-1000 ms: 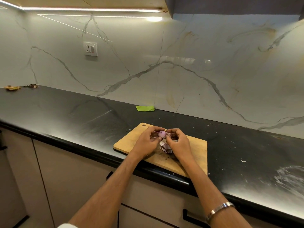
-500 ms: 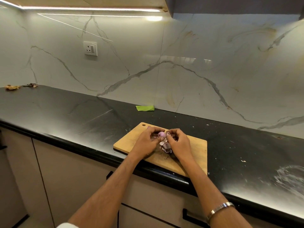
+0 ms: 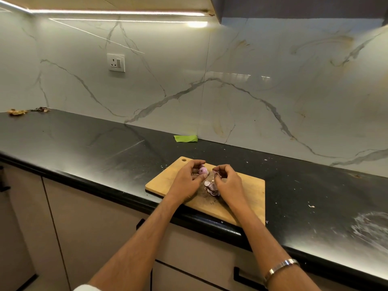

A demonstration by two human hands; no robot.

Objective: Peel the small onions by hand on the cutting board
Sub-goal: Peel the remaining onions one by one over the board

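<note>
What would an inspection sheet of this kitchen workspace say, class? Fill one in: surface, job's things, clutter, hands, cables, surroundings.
Surface: black stone counter, with white specks and smears toward its right.
Job's things: wooden cutting board at the counter's front edge; one small onion held over it; pile of purple peels on the board.
Clutter: green scrap by the wall; dry peel scraps at far left.
Hands: left hand grips the onion; right hand is curled, seemingly pinching a bit of peel.
Cables: nothing seen.
Surroundings: marble backsplash, wall socket, light strip above, cabinets below.
</note>
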